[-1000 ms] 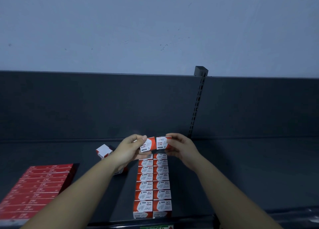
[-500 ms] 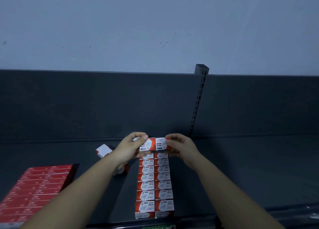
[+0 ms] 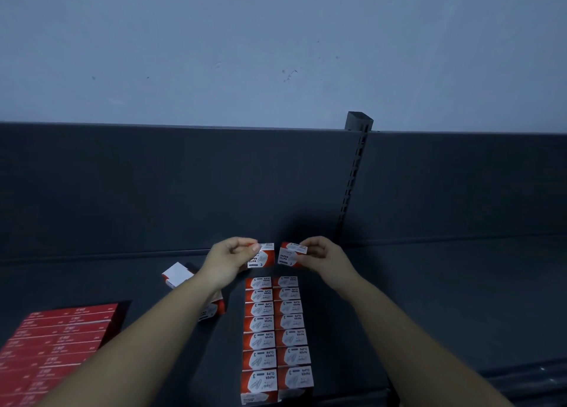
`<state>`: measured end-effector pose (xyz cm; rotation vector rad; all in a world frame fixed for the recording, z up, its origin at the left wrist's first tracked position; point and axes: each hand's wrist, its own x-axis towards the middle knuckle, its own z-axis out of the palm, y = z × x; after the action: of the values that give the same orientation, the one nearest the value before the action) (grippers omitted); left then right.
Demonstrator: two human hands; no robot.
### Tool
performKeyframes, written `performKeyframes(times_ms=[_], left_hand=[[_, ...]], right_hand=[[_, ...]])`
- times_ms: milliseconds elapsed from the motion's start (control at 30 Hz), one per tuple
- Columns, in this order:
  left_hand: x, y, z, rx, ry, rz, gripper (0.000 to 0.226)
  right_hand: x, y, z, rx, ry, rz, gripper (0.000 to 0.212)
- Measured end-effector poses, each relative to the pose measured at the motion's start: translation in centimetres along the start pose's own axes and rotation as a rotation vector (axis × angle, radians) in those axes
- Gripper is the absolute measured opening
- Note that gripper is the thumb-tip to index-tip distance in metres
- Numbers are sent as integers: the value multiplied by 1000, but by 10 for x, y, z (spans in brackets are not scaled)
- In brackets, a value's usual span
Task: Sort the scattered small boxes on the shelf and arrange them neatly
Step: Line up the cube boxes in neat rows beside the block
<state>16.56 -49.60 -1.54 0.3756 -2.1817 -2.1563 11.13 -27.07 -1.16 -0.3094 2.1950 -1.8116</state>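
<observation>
A scuffed pale blue-grey wall (image 3: 276, 38) rises behind the dark shelf (image 3: 460, 299), whose back panel (image 3: 153, 185) carries a slotted upright (image 3: 352, 176) in dim light.

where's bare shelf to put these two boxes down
Widest: the shelf right of the two rows. Also the strip between the rows' far end and the back panel, under the held boxes. Left is crowded: loose boxes and the red stack.

Bare forearms (image 3: 153, 336) — left hand (image 3: 228, 261), right hand (image 3: 326, 257)
</observation>
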Motion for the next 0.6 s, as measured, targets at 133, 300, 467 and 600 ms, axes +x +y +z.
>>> performKeyframes(times_ms=[133,300,467,600], left_hand=[[13,-13,-3,108,0,8,19],[22,-31,-8,274,-2,18,13],[31,-37,-11,278,-6,13,13],[32,-42,-12,333,-63,8,18]], right_hand=[[8,11,3,-21,16,16,27],[18,23,6,-70,-5,70,28],[24,28,12,-85,-22,98,29],[26,30,16,-87,-38,117,29]])
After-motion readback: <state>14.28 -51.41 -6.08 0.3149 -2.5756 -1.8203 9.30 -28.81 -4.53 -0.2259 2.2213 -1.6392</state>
